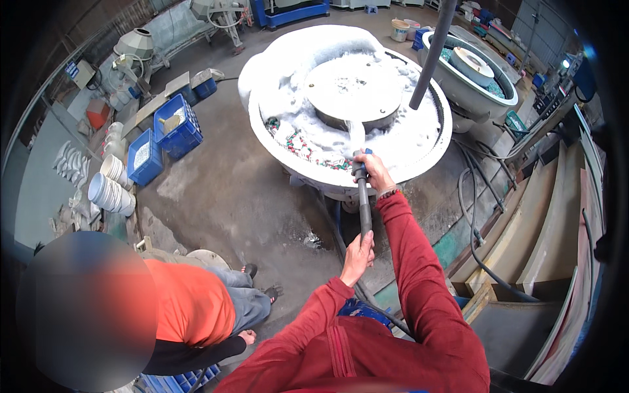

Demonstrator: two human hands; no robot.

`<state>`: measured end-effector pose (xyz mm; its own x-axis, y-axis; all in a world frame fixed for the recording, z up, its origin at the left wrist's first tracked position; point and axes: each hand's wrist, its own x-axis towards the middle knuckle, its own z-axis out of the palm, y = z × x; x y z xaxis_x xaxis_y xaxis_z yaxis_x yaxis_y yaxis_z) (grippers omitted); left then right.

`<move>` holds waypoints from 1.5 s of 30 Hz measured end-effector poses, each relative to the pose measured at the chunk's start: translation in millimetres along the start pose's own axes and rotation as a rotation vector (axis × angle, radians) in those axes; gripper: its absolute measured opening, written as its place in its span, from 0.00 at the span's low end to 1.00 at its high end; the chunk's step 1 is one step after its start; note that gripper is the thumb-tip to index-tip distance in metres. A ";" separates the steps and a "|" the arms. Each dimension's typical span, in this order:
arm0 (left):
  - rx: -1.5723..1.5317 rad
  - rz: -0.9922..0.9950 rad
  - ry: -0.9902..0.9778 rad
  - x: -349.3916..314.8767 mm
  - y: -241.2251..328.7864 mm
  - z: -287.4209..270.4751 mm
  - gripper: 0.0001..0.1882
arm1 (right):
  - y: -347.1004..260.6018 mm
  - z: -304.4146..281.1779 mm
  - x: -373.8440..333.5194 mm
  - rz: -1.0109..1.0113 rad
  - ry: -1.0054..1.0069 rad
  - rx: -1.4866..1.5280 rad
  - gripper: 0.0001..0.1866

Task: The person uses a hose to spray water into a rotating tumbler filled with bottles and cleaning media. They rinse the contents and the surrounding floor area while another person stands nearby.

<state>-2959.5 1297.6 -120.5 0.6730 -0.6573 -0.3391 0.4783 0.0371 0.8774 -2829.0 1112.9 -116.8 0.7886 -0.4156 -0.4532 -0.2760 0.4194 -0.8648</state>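
Keeping both fists clamped round the hose (364, 209), right hand (373, 171) near the nozzle, left hand (358, 257) lower, should steady the spray into the foamy tub (432, 141).

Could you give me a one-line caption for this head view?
Both hands, left and right, grip a hose spraying water into a foam-filled round tub.

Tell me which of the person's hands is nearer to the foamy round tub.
Right. The right hand grips the hose nozzle at the rim of the foamy tub; the left hand holds the hose farther back, apart from it.
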 end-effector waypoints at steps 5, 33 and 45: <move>0.322 0.018 -0.095 -0.8 -7.4 -2.8 0.21 | 23.7 -41.7 0.4 -0.035 0.019 0.167 0.22; 0.793 0.244 -0.218 38.0 -51.4 55.6 0.18 | 5.3 -162.3 -8.9 -0.147 0.046 0.403 0.33; 0.913 0.207 -0.416 25.4 -72.0 79.7 0.28 | 39.3 -225.5 -50.0 -0.151 0.162 0.459 0.37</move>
<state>-3021.8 1218.3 -165.3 0.3613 -0.9187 -0.1597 -0.3540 -0.2936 0.8880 -3003.2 968.2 -176.8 0.6957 -0.6035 -0.3896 0.1328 0.6411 -0.7559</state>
